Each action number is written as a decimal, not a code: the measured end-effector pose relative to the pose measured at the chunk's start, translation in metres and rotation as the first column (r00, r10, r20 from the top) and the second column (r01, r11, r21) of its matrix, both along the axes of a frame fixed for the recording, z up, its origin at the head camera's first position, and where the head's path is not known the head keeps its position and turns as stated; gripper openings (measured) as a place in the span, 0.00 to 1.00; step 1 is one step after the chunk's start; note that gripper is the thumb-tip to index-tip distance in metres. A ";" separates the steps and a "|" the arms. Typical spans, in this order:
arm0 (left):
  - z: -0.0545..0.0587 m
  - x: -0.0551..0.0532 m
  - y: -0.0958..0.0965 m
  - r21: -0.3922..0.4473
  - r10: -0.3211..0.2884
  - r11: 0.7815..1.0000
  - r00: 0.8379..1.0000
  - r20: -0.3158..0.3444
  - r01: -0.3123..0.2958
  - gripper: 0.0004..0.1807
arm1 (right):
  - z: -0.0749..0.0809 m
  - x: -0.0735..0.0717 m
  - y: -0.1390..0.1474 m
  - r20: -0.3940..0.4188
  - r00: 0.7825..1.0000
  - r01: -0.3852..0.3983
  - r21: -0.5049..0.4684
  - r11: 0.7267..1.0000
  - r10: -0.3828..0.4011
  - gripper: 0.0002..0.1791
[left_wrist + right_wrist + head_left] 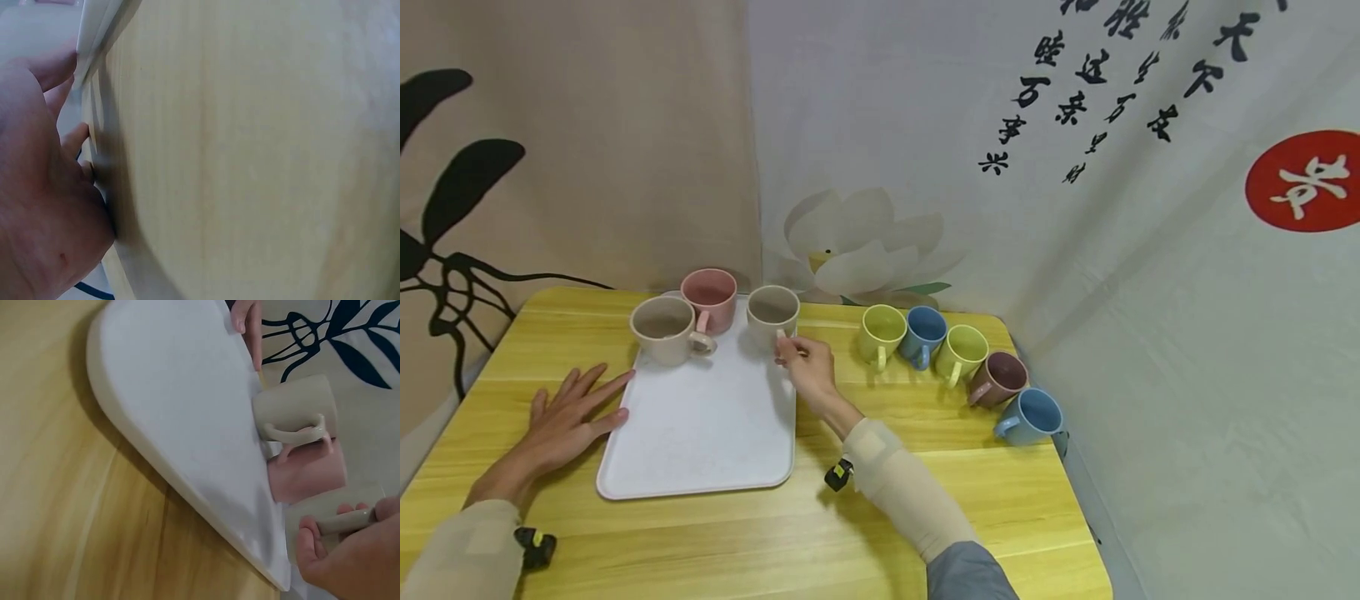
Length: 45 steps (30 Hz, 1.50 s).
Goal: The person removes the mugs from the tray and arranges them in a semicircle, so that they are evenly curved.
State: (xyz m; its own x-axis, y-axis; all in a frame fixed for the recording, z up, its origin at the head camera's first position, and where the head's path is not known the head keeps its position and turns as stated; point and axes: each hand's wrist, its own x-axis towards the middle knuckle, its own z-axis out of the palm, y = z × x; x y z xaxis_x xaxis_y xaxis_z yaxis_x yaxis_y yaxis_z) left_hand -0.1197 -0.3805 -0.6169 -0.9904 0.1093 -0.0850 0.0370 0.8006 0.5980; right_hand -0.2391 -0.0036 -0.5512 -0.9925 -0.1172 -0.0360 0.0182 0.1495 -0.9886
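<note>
Beige mug (772, 312) sits upright at the white tray's (700, 433) far right corner, right hand (808, 371) pinching its handle. Likely rigid, smooth, breakable ceramic; the handle gives surest purchase. Left hand (568, 417) lies flat, fingers spread, touching the tray's left edge.

Head view looks down; wrist views sit close (all share the tray (700, 433)).
</note>
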 end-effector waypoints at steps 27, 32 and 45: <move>-0.004 0.002 0.000 0.002 0.010 1.000 1.000 0.005 -0.010 0.40 | 0.015 0.040 0.086 -0.076 0.981 -0.180 -0.006 0.984 0.179 0.19; -0.005 0.002 0.001 0.015 0.009 1.000 1.000 -0.010 -0.009 0.40 | 0.010 0.042 0.101 -0.081 0.982 -0.167 0.024 0.986 0.168 0.18; 0.001 0.001 0.001 0.001 0.000 1.000 1.000 -0.005 0.000 0.39 | -0.005 0.040 0.128 -0.065 0.991 -0.116 0.041 0.992 0.118 0.16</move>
